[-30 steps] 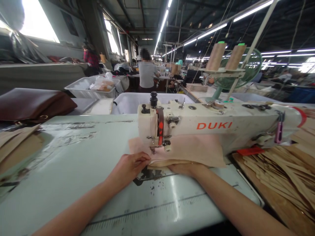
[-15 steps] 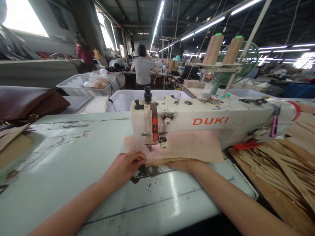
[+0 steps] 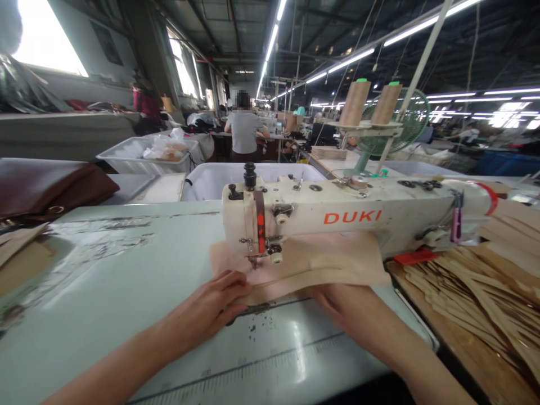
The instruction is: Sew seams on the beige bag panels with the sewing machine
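Note:
A beige sheet of material (image 3: 333, 261), fabric or thin leather, lies under the presser foot of the white sewing machine (image 3: 304, 216). A raised fold or strip runs along its near side. My left hand (image 3: 223, 295) is closed on the sheet's near left edge, just in front of the needle area, thumb below the fingers. Farther right, my right hand (image 3: 341, 304) reaches under the sheet's near edge. Its fingers are hidden by the material, so their grip does not show.
Long beige strips (image 3: 472, 292) lie piled on a wooden board at right. Purple-handled snips (image 3: 456, 222) hang on the machine. Two thread cones (image 3: 355, 104) stand behind it, with a white bin (image 3: 206, 174) at the back. Brown leather (image 3: 50, 180) rests at left. A person (image 3: 244, 132) stands farther off.
My right hand has shifted right under the sheet, and the sheet's near edge now hangs lower and more curved. My left hand stays at the left edge. The view has tilted slightly upward.

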`<state>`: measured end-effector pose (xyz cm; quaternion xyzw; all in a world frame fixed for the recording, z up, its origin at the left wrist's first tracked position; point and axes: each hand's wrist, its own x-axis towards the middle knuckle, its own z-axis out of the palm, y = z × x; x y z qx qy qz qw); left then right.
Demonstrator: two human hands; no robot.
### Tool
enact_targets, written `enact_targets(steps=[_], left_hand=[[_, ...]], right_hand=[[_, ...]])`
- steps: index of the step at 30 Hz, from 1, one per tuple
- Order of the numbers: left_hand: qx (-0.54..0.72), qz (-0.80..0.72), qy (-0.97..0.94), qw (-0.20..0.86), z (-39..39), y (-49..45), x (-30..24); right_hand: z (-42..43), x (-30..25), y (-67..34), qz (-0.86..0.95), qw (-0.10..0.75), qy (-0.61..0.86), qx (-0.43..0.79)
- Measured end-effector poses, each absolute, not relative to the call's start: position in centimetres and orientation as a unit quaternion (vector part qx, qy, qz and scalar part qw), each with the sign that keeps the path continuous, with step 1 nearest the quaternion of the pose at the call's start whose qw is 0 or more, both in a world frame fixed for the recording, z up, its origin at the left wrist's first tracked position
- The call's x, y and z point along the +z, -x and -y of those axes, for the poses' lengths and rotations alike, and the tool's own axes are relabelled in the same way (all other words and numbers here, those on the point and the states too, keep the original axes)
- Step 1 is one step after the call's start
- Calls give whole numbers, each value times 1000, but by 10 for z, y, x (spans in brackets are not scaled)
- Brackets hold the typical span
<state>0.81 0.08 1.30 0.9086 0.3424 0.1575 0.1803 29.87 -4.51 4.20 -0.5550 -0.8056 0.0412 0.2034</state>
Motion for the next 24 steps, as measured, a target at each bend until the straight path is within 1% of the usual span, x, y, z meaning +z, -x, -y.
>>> enact_targets(steps=[3,5,6,8,10,13,16,18,19,20,21,22,23,24], left_hand=[[151,-335,-916,162,0,-10,14],[150,-340,-917,148,3,-10,14],[147,-345,-917,136,5,-10,13],[139,-359,-917,105,11,-7,10],[128,-374,-916,73,13,-5,6],[123,-386,-913,53,12,-6,0],[135,-395,-907,52,10,-11,-5],[152,-402,-901,52,11,-12,-7],[160,-407,-898,54,12,-13,-9],[164,-411,-895,58,13,-13,-10],[167,-415,-892,62,14,-14,-12],[169,-417,-891,65,15,-14,-13],[170,-419,-890,65,15,-15,-15],[171,-422,-888,61,15,-15,-17]], right_hand=[[75,44,-272,775,229,589,13],[83,31,-254,783,248,569,-23],[82,22,-248,792,244,559,-34],[72,2,-245,806,207,554,-20],[57,-13,-252,811,164,562,22],[34,-12,-270,811,125,567,63],[27,32,-288,834,119,534,77],[28,85,-299,849,160,498,76],[27,116,-303,849,201,486,50],[23,147,-306,833,270,483,-12],[15,177,-307,803,346,474,-102],[2,204,-308,779,383,459,-191],[-14,227,-308,779,360,446,-253],[-32,244,-307,794,313,440,-280]])
